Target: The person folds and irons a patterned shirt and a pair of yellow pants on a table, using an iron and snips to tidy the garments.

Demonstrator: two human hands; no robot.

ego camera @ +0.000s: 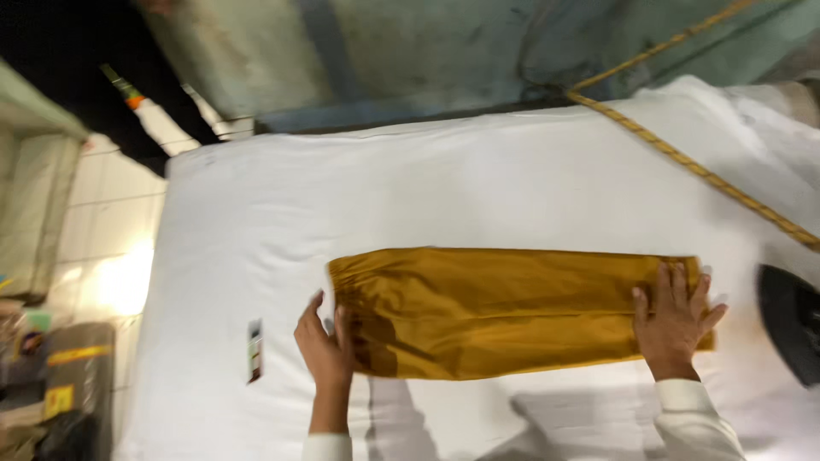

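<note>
Seeing one folded mustard-yellow garment (512, 312), two hands, one small card (254, 350), one yellow braided cord (692, 162) and one dark iron (790, 320). Lying as a long, smooth, slightly shiny strip across the middle of the white cloth-covered tabletop (478, 179), gathered and wrinkled at its left end. Left hand (327, 346) standing edge-on against that left end, grip half spread, fingers touching the fabric, pinching nothing. Right hand (675, 320) pressing flat on the right end, grip spread wide, fingers fanned. Leaving wide open white room far of the garment and to its left, up to the tabletop's left edge; a narrower strip near. Card resting near the left edge, well apart from the garment. Cord running diagonally over the far right corner. Iron showing partly at the right border, just beside the right hand.
</note>
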